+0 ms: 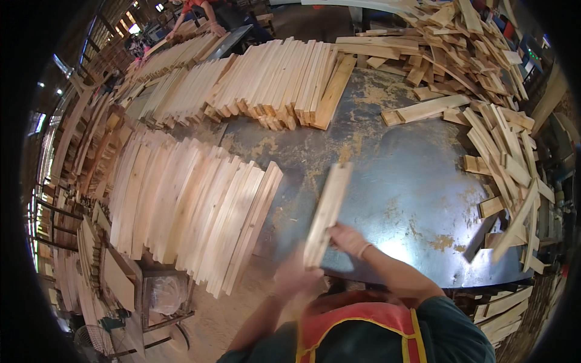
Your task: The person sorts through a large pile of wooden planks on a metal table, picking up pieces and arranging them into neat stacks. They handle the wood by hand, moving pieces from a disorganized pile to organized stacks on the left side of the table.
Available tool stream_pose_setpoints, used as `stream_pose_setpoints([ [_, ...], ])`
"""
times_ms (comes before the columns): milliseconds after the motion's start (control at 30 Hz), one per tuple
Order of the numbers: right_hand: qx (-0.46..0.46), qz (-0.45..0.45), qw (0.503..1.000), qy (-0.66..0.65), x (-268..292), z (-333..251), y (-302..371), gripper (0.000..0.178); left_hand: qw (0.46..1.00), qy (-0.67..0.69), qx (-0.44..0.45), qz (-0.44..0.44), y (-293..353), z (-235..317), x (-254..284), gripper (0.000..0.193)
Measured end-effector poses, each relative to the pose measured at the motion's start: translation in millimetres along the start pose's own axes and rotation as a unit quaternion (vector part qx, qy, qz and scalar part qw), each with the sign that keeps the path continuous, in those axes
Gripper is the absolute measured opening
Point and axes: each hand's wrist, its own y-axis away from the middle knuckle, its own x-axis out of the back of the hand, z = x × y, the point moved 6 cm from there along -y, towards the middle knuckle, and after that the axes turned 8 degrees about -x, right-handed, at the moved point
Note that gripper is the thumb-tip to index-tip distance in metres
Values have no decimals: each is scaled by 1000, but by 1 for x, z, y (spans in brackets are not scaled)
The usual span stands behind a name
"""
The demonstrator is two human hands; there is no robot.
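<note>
A short pale wooden board (327,209) is tilted up in front of me over the dark metal tabletop. My right hand (350,240) grips its right edge near the lower part, fingers closed. At the board's bottom end is my left hand (296,273), smeared by motion; whether its fingers hold the wood cannot be made out. To the left of the board lies a row of similar boards (193,206), set side by side. A second row of boards (266,81) stretches across the far side of the table.
Loose offcuts (460,48) are heaped at the far right and run down the right edge. The metal tabletop (393,175) carries sawdust patches. Below left stand a wheeled cart (163,302) and a fan (91,339). Another person (203,12) works at the far left.
</note>
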Motion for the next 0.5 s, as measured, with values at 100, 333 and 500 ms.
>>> stream_pose_setpoints([
  [100,212,-58,887,406,-86,-20,0,50,966,-229,-99,61,-29,-78,-32,56],
  [333,169,32,977,124,37,-19,45,66,886,-433,58,153,4,-171,33,66],
  [500,188,416,889,45,270,107,110,64,841,-539,5,55,-17,-123,42,86],
])
